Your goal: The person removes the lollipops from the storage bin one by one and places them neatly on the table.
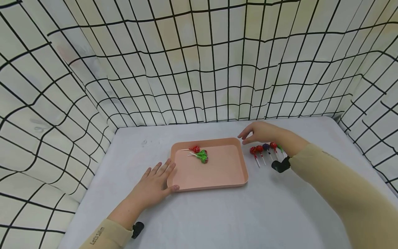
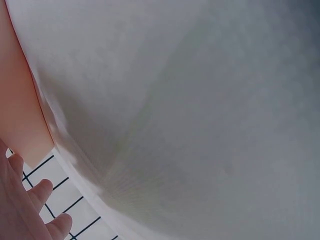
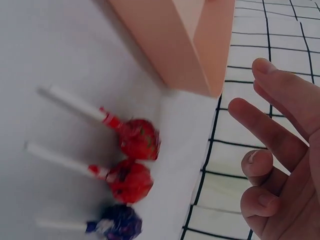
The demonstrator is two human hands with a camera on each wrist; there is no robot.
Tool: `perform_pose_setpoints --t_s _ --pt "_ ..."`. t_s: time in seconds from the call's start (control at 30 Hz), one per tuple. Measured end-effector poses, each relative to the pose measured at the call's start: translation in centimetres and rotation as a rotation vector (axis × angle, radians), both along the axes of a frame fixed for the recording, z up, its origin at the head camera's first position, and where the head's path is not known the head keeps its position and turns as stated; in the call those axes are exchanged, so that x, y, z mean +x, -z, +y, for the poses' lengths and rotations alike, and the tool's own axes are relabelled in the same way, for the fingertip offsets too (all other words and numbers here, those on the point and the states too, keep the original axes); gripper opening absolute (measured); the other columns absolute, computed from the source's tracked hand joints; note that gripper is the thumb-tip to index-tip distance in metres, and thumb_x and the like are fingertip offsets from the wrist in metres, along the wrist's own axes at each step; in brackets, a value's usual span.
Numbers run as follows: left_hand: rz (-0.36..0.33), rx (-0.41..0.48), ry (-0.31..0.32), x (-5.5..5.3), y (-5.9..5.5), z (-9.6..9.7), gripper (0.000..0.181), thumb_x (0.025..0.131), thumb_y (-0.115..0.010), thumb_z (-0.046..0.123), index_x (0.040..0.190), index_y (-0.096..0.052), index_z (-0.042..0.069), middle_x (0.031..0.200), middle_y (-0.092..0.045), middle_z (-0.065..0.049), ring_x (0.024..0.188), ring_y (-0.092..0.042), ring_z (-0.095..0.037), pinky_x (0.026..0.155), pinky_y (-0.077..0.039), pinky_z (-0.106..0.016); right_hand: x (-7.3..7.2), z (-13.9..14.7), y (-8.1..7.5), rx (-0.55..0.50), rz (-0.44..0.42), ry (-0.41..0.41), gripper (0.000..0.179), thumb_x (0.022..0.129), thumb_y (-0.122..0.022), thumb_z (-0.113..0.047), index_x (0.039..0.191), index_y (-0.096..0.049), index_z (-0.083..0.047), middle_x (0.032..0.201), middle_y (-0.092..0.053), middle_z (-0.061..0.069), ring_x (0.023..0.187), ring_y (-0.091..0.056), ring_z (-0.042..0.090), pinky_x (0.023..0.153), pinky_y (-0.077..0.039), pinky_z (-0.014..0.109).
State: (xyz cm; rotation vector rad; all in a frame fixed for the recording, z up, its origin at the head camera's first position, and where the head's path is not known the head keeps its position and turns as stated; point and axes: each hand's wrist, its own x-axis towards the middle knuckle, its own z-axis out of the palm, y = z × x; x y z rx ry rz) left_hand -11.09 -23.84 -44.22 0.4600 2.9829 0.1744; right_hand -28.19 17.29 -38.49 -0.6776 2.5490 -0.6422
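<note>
A shallow pink tray (image 1: pixel 224 167) lies on the white-covered table. On its left half are a red lollipop (image 1: pixel 196 149) and a bunched pair of green lollipops (image 1: pixel 202 157), sticks pointing left. My left hand (image 1: pixel 152 188) rests at the tray's left edge, fingers spread. Beside the tray's far right corner hovers my right hand (image 1: pixel 262 133), its fingers loosely bent around nothing. Just under that hand runs a row of lollipops: red ones (image 3: pixel 140 140), a dark purple one (image 3: pixel 120 224), another red one (image 1: pixel 273 145) and a green one (image 1: pixel 280 148) partly covered by the wrist.
White walls with a black grid (image 1: pixel 217 79) enclose the table's back and sides. White cloth (image 1: pixel 217 218) covers the table in front of the tray. A black wrist camera (image 1: pixel 281 165) sits under the right sleeve, close to the lollipop sticks.
</note>
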Motion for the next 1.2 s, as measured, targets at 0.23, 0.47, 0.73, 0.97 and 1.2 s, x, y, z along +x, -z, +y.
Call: perform_pose_setpoints --t_s 0.23,0.47,0.73,0.97,1.2 --pt "-0.018 -0.006 -0.004 -0.1 -0.1 0.0 0.088 0.091 -0.048 0.071 0.159 -0.025 0.02 0.165 -0.018 -0.004 0.148 -0.021 -0.039 0.117 -0.016 -0.063 -0.3 -2.9 0.2 -0.007 0.008 -0.045 0.029 0.089 -0.076 -0.03 0.118 -0.075 -0.024 0.107 -0.071 -0.006 0.104 -0.061 0.02 0.091 -0.053 0.041" --pt "-0.01 -0.008 0.0 0.0 0.3 -0.2 0.09 0.09 -0.045 0.074 0.159 -0.025 0.02 0.165 -0.018 -0.003 0.148 -0.022 -0.038 0.117 -0.017 -0.062 0.0 -6.1 0.5 -0.001 -0.017 -0.089 0.029 0.089 -0.076 -0.028 0.117 -0.075 -0.02 0.105 -0.071 -0.006 0.108 -0.061 0.018 0.099 -0.049 0.041" --pt "-0.006 -0.002 -0.002 0.0 0.2 -0.2 0.088 0.091 -0.049 0.07 0.158 -0.027 0.019 0.165 -0.019 -0.004 0.148 -0.022 -0.038 0.116 -0.017 -0.063 0.3 -9.4 0.2 0.013 -0.035 -0.138 0.03 0.087 -0.078 -0.028 0.115 -0.076 -0.017 0.102 -0.071 -0.006 0.103 -0.061 0.016 0.096 -0.05 0.038" --pt "0.001 0.001 0.009 -0.1 0.3 -0.3 0.089 0.09 -0.045 0.074 0.159 -0.025 0.02 0.165 -0.018 -0.003 0.148 -0.022 -0.038 0.117 -0.017 -0.063 0.6 -11.6 0.7 0.056 -0.021 -0.244 0.027 0.088 -0.077 -0.029 0.114 -0.077 -0.021 0.097 -0.07 -0.009 0.095 -0.061 0.012 0.087 -0.051 0.032" --pt "-0.004 0.011 0.017 -0.2 0.5 -0.4 0.092 0.089 -0.038 0.079 0.159 -0.023 0.022 0.165 -0.016 -0.001 0.149 -0.02 -0.036 0.117 -0.016 -0.062 1.0 -12.8 0.8 0.094 0.006 -0.301 0.023 0.088 -0.077 -0.03 0.11 -0.078 -0.025 0.097 -0.068 -0.01 0.094 -0.059 0.011 0.086 -0.05 0.031"
